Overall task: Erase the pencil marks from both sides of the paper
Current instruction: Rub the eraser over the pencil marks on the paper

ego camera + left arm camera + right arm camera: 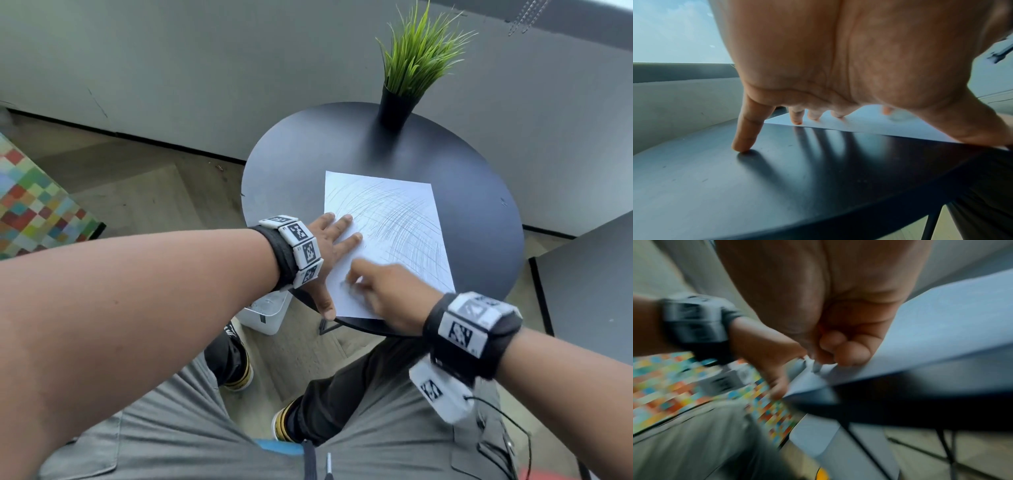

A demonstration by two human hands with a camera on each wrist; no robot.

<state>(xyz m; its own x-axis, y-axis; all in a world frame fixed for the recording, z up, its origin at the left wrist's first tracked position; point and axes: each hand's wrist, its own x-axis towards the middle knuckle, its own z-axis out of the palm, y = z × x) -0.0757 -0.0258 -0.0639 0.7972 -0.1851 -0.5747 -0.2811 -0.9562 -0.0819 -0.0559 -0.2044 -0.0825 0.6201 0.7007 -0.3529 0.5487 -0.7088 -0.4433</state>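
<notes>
A white paper (pixel 394 219) covered in grey pencil strokes lies on the round black table (pixel 479 205). My left hand (pixel 337 246) lies spread and flat on the sheet's left edge. From the left wrist, three fingertips (pixel 797 120) press the paper (pixel 859 126), while the little finger stands on the bare table (pixel 797 178). My right hand (pixel 376 291) is curled over the near left part of the sheet, blurred. It pinches a small white eraser (pixel 813 365) against the paper (pixel 951 331). The eraser (pixel 898 116) shows as a pale blur.
A potted grass plant (pixel 400 102) stands at the table's far edge. A second dark tabletop (pixel 589 291) is close on the right. A white box (pixel 267 310) sits on the floor under the table's near left rim. A chequered coloured surface (pixel 30 205) lies far left.
</notes>
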